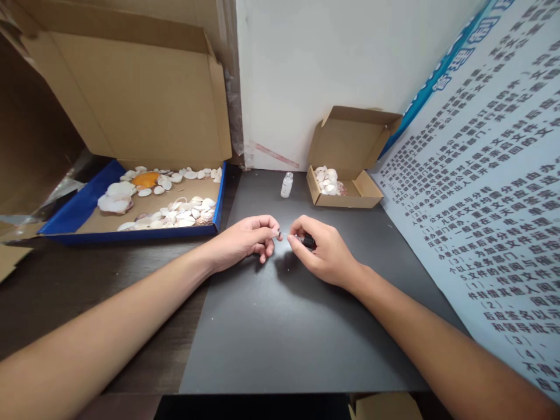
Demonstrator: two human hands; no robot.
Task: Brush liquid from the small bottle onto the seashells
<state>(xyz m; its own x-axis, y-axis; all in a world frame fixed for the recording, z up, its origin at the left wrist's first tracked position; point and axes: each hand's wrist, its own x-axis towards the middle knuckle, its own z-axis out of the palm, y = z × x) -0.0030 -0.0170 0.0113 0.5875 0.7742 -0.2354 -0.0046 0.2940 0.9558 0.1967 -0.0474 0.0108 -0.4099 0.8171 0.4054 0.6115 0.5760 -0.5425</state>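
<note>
My left hand (pixel 251 238) is closed in a pinch, with a tiny dark piece (pixel 278 232) between thumb and index finger. It is too small to name. My right hand (pixel 321 248) is wrapped round a small black object (pixel 308 241), mostly hidden by the fingers, so its kind does not show. The fingertips of both hands face each other, a narrow gap apart, above the dark grey mat (pixel 245 344). Beyond them a small clear vial (pixel 286 185) with white marking stands upright, touched by neither hand.
An open blue-edged cardboard box (pixel 131 238) at left holds many white shells (pixel 181 214), a large pale shell (pixel 116 199) and an orange shell (pixel 146 179). At back right, a small open carton (pixel 347 201) contains more shells (pixel 327 181). A printed poster (pixel 485 175) borders the right side.
</note>
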